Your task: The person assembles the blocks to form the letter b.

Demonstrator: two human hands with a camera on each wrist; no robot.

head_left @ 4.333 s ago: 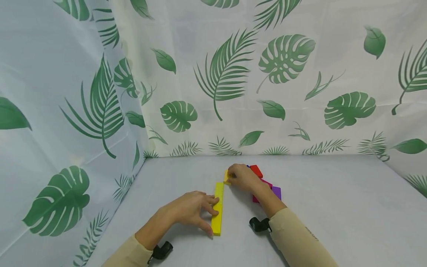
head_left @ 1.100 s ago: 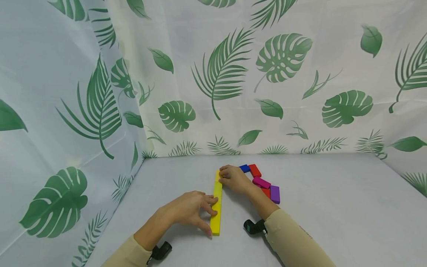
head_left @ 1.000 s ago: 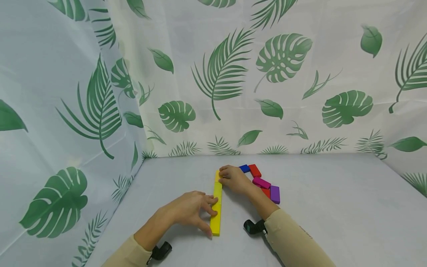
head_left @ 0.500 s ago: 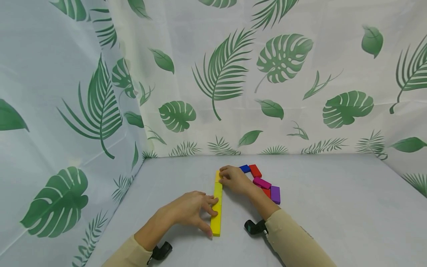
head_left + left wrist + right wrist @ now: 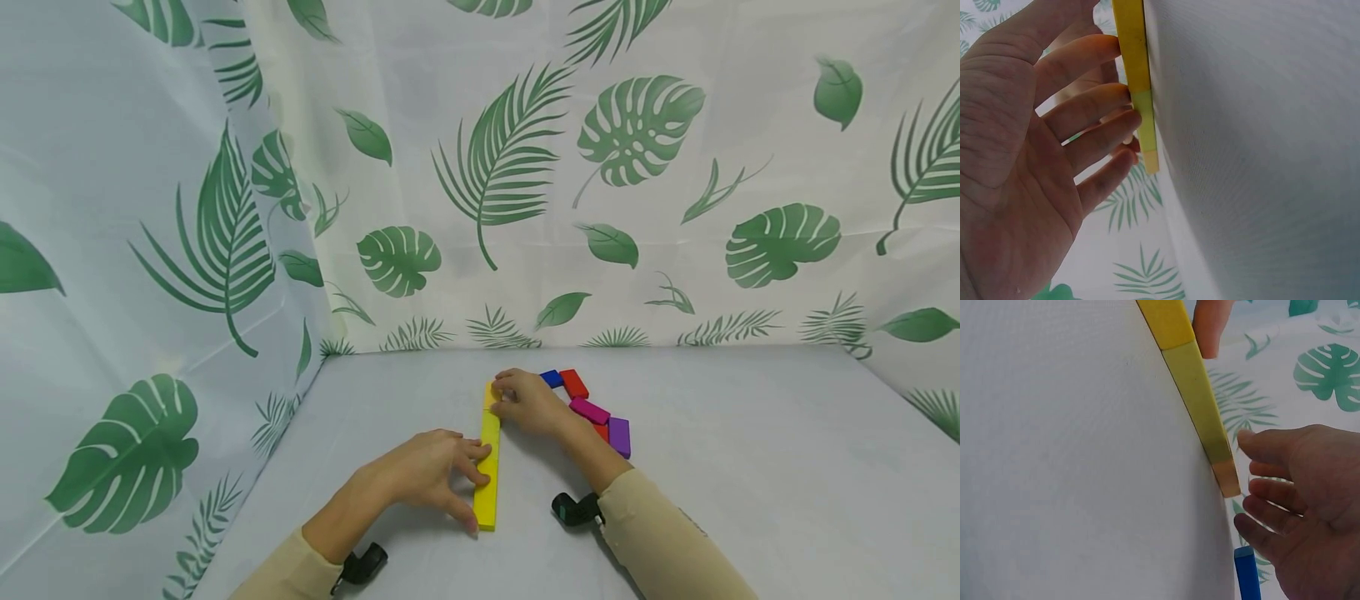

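Observation:
A row of yellow blocks point(image 5: 490, 467) runs away from me on the table, end to end. My left hand point(image 5: 431, 468) lies along its left side, fingers spread, several fingertips touching the blocks. In the left wrist view those fingers point(image 5: 1088, 103) meet the side of the row. The farthest, small yellow block point(image 5: 491, 395) lines up with the rest. My right hand point(image 5: 534, 404) is at that block, thumb and fingertips right by it. Seen from the right wrist, the loosely bent fingers point(image 5: 1264, 506) and thumb stand apart around the row's orange-tinted end block point(image 5: 1227, 480).
Right of my right hand lie loose blocks: a blue block point(image 5: 552, 378), a red block point(image 5: 574, 383), a magenta block point(image 5: 589, 411) and a purple block point(image 5: 618, 437). Another red piece shows partly behind the forearm. A leaf-print curtain point(image 5: 525, 167) borders the white table point(image 5: 750, 467).
Since the oldest frame my right hand has moved left, and the small yellow block now sits in line at the row's far end. The right hand has lately shifted slightly; the left hand stays put.

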